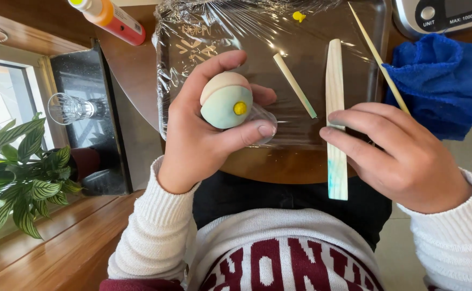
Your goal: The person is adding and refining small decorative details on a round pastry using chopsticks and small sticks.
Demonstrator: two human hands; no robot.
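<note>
The left hand (203, 134) is cupped closed around a pale green and peach clay ball (226, 100) with a yellow dot, above the wrapped tray (354, 21). The right hand (397, 153) pinches a thin skewer (379, 56), fingers on a flat wooden stick (335, 108). Steady the ball well; the tray's near edge and blue cloth (441, 81) crowd the right

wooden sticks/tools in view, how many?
3. A short stick lies on the wrapped tray, a flat paddle lies under the right hand, and a thin skewer runs into that hand.
</note>
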